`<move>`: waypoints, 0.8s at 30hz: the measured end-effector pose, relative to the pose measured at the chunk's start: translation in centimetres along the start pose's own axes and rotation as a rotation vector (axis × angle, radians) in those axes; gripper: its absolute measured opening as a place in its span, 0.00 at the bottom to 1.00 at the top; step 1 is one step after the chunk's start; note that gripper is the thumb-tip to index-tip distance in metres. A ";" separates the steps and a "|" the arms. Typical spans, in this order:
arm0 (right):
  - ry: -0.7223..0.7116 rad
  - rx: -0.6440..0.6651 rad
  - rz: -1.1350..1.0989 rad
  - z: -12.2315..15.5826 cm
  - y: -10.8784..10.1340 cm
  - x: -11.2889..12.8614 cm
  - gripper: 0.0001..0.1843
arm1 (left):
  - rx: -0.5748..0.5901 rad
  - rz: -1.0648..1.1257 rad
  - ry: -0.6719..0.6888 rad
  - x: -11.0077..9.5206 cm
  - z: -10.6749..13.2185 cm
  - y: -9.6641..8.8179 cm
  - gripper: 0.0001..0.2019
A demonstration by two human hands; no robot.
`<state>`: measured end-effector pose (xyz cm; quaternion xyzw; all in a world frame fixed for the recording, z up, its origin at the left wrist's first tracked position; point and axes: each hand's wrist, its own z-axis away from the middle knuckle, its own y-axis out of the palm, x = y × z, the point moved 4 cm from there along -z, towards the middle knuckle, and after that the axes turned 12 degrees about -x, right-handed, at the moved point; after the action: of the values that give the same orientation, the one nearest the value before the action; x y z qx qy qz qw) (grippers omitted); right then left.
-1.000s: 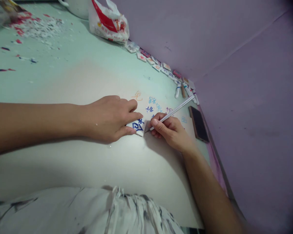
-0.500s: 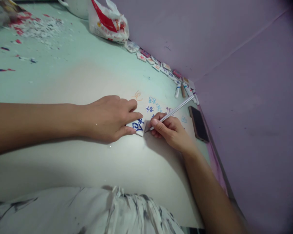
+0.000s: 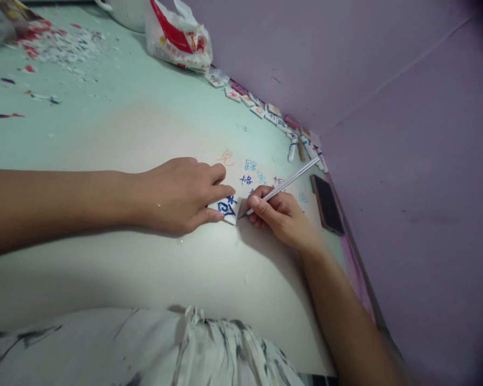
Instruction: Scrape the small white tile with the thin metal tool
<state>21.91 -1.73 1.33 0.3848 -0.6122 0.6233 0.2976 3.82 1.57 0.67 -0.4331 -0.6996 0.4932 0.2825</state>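
Note:
A small white tile (image 3: 228,209) with a blue character on it lies flat on the table. The thumb and index finger of my left hand (image 3: 189,194) hold it from the left, closed about its edges. My right hand (image 3: 279,212) pinches a slim silvery craft knife (image 3: 284,185) like a pen. Its dark pointed tip meets the tile's right edge near the lower corner, and its back end slants up to the right. The left part of the tile is hidden under my left fingers.
Coloured characters (image 3: 247,165) mark the tabletop beyond my hands. A phone (image 3: 328,205) lies by the right edge. Along the purple wall (image 3: 406,161) run several lettered tiles (image 3: 257,111) and markers (image 3: 293,150). Farther back are a plastic bag (image 3: 179,43) and a heap of red-and-white shavings (image 3: 70,51).

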 end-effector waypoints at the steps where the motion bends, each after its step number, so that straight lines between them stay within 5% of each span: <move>1: 0.002 0.000 0.000 0.0 0.0 0.0 0.33 | 0.006 -0.008 0.002 0.0 0.0 0.0 0.22; 24: -0.013 0.003 -0.042 0.0 0.0 -0.1 0.32 | 0.021 0.011 -0.023 0.0 0.0 0.0 0.21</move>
<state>21.92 -1.72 1.24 0.4021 -0.6048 0.6155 0.3060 3.80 1.54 0.66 -0.4280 -0.6953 0.5070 0.2762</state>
